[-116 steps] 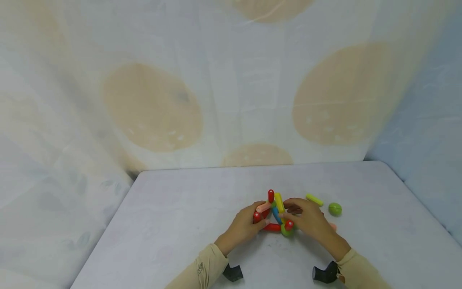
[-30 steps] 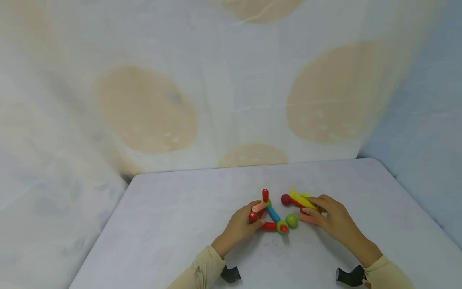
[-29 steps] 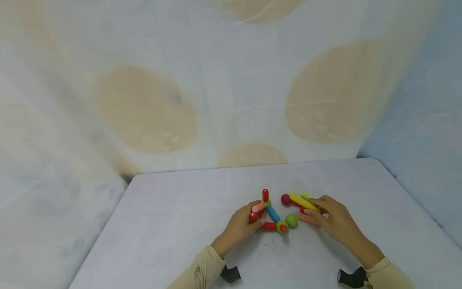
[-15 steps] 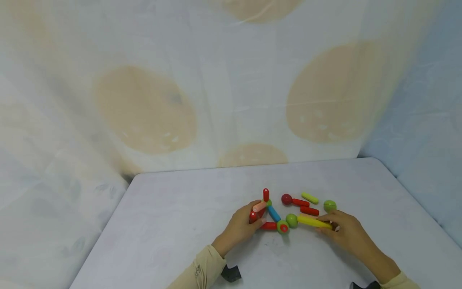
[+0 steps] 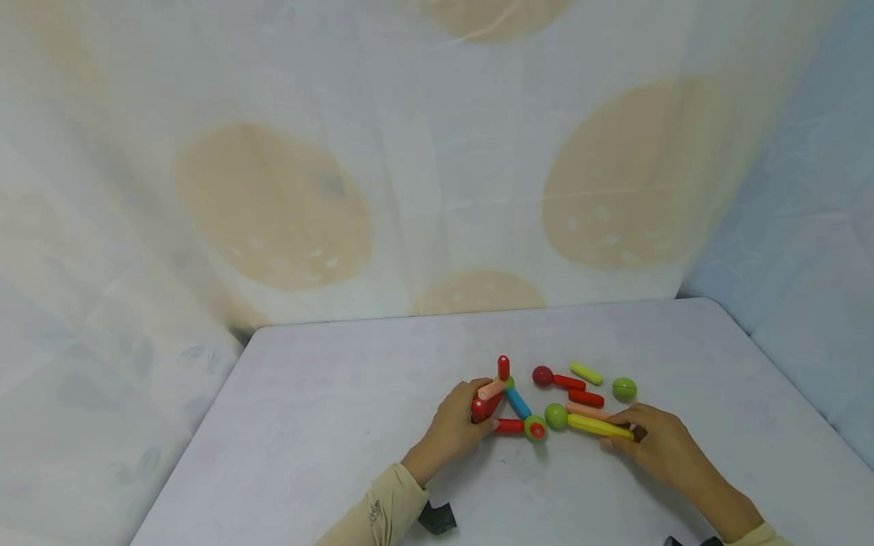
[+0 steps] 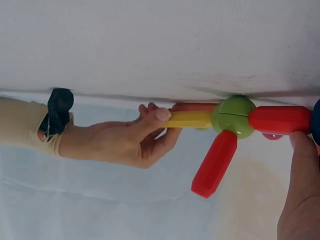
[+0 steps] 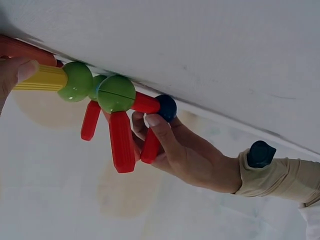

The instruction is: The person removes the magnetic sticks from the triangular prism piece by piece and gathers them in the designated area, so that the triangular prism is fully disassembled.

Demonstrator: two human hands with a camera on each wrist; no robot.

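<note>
A toy figure of coloured sticks and balls stands on the white table (image 5: 355, 425): an upright red stick (image 5: 503, 367), a pink stick (image 5: 490, 390), a blue stick (image 5: 517, 403) and a low red stick (image 5: 508, 425) ending in a green ball (image 5: 536, 430). My left hand (image 5: 481, 413) grips its left end, fingers round the red pieces and a dark blue ball (image 7: 166, 108). My right hand (image 5: 617, 432) pinches a yellow stick (image 5: 597, 427) lying on the table. Its far end meets a second green ball (image 5: 556, 416), right beside the figure's ball.
Loose pieces lie behind the right hand: a dark red ball (image 5: 542, 375), two red sticks (image 5: 569, 382) (image 5: 586, 398), a yellow-green stick (image 5: 586, 373), a pink stick (image 5: 587, 411) and a green ball (image 5: 624, 389). Patterned cloth hangs behind and beside the table.
My right hand carried the yellow stick from among the loose pieces toward me and laid it down against the green ball. My left hand stayed on the figure.
</note>
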